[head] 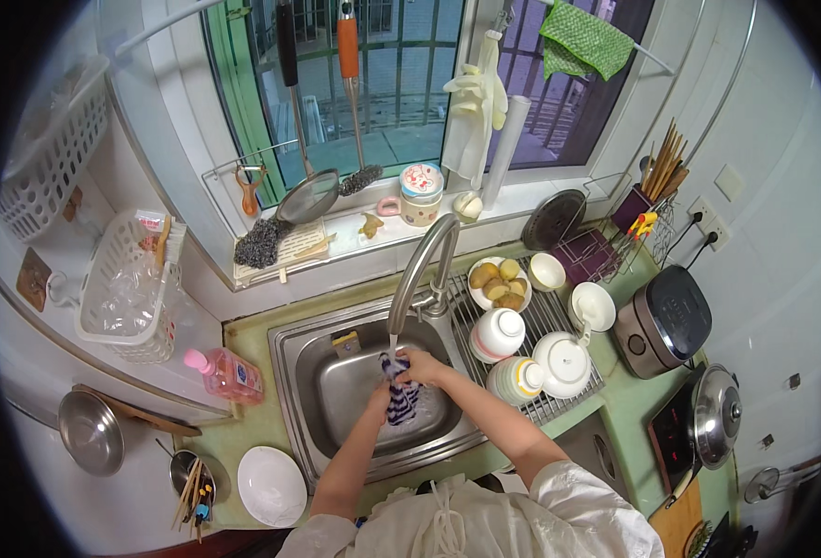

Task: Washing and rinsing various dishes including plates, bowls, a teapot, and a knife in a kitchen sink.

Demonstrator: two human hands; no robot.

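Both of my hands hold a dark-and-white striped cloth [402,404] under the running faucet [410,279], over the stainless steel sink [334,390]. My right hand [421,367] grips the cloth's upper part, close below the spout. My left hand [380,399] is at the cloth's left edge, its fingers partly hidden by the fabric. Water runs onto the cloth and into the basin. A yellow sponge [346,344] rests at the basin's back wall.
Left of the sink stand a pink soap pump bottle [233,376] and a white bowl [272,486]. On the right, a metal drying rack [466,307] bears upturned bowls [497,335] and a plate of potatoes [500,282]. A rice cooker [663,321] stands beyond.
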